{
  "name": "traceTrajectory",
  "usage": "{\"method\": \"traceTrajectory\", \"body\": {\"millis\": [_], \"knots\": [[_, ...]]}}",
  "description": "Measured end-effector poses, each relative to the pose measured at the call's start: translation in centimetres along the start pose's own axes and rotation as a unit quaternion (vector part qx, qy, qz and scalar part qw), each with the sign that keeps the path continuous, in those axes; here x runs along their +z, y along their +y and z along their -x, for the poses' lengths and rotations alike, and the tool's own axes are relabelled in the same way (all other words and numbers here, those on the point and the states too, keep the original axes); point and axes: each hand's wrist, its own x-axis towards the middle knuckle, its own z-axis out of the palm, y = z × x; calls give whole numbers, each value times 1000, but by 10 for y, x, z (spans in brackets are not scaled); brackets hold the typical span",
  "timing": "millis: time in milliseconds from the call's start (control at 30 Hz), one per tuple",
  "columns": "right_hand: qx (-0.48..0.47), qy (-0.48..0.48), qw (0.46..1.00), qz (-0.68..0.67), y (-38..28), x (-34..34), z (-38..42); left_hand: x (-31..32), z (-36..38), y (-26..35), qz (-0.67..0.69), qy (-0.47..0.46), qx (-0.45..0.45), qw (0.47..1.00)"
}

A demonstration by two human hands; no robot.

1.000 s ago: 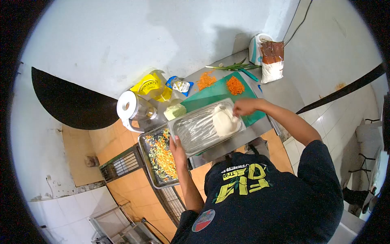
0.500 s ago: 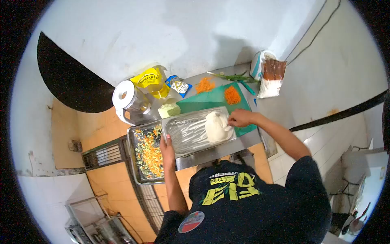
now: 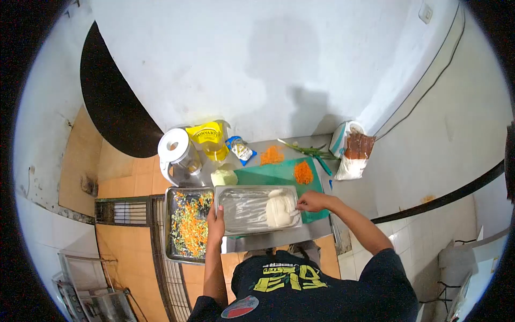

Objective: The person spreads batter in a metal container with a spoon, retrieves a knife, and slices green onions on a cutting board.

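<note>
A rectangular steel pan [image 3: 244,232] holds a thick mass of white dough or batter [image 3: 279,210] at its right end, with pale smears over the rest of its bottom. My left hand [image 3: 215,224] grips the pan's left rim, thumb on top. At the right side, my right hand [image 3: 314,202] is closed in a pinch beside the white mass; what sits between the fingers is too small to make out. Left of the pan is a deeper metal tray [image 3: 169,244] holding shredded orange and pale green vegetables [image 3: 190,225].
A green cutting board [image 3: 257,174] with grated carrot [image 3: 303,173] lies behind the pan. Around it are another carrot pile [image 3: 272,155], green onions [image 3: 306,148], a cabbage piece [image 3: 223,177], a blue packet [image 3: 241,151], a yellow oil pouch [image 3: 208,135], a lidded pitcher [image 3: 174,146] and a flour bag [image 3: 351,167].
The camera view has shifted, so the counter appears lower and more level. The white mass has changed shape and now shows ridges. My left hand still holds the pan rim.
</note>
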Motion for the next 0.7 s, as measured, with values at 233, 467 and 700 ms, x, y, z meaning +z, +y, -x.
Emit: {"method": "traceTrajectory", "body": {"millis": [233,467,700], "knots": [[-3,-29,999,33,9,11,-4,5,2,11,16,8,27,999],[72,-5,997,19,16,17,-6,3,-5,-12,1,-4,6,1000],[73,-33,997,4,57,37,-23,6,-2,3,29,3,33,999]]}}
